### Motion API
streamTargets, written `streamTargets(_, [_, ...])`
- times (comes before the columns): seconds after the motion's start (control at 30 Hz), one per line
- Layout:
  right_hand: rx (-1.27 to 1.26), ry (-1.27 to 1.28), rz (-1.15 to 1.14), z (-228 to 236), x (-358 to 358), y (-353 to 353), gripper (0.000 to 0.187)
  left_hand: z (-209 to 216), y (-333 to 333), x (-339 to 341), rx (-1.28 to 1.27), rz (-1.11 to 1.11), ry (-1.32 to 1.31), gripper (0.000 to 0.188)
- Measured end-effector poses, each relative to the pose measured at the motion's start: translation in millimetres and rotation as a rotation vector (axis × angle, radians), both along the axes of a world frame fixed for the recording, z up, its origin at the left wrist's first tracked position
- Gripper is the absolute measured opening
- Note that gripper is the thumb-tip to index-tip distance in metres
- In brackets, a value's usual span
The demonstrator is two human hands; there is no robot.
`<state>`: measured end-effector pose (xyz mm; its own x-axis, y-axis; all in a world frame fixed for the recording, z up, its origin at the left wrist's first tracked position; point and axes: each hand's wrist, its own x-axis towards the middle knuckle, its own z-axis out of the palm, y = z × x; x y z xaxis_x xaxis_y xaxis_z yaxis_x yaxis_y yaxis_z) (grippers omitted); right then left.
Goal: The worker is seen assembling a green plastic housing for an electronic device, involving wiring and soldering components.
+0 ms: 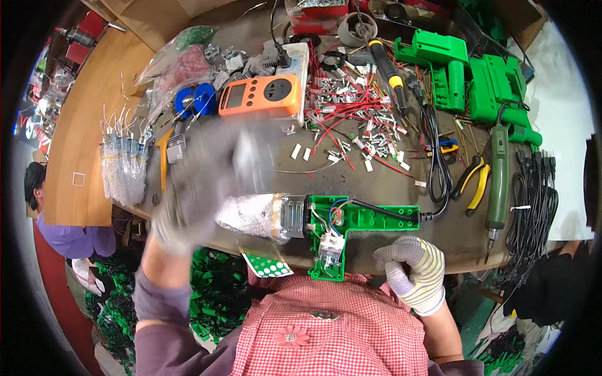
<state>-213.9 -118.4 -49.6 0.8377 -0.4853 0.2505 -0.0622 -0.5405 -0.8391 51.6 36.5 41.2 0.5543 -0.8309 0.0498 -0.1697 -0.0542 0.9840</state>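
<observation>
An open green tool half-shell [370,220] lies on the workbench in front of me, with blue, white and red wires, a clear switch block [330,245] and a silvery foil-wrapped heater tube [257,215] at its left end. My left hand [204,178], in a grey glove, is raised over the tube and blurred by motion; whether it holds anything is unclear. My right hand [414,269], in a striped knit glove, rests curled at the bench edge just below the shell's handle, holding nothing visible.
An orange meter [260,95], red wires and metal terminals [351,106] lie behind. Green housings [464,75], a green electric screwdriver [500,175], yellow pliers [476,182] and black cords [533,194] are at right. Bagged parts [125,169] stand left. Another person [69,238] sits at left.
</observation>
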Motion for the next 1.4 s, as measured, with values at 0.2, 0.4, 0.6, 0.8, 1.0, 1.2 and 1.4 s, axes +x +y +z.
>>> streamTargets(0.2, [-0.169,0.071,0.392,9,11,8,0.021,-59,63,-51,-0.014,-0.237,0.111,0.048])
streamTargets(0.4, [-0.365,0.014,0.41,9,21,23,0.051,-54,55,-60,0.333,-0.186,-0.293,0.047])
streamTargets(0.6, [-0.324,0.253,0.278,8,25,29,0.058,-54,56,-59,0.306,-0.252,-0.56,0.053])
streamTargets(0.8, [-0.179,0.226,0.247,7,27,28,0.056,-46,48,-59,0.269,-0.331,-0.617,0.05])
streamTargets(1.0, [-0.173,0.171,0.264,3,25,24,0.058,-29,32,-63,0.465,-0.464,-0.75,0.031])
streamTargets(1.2, [-0.203,0.171,0.264,4,26,23,0.057,-25,28,-63,0.51,-0.464,-0.835,0.027])
streamTargets(1.4, [-0.218,0.154,0.273,-2,25,23,0.06,-16,16,-63,0.656,-0.703,-1.04,0.026])
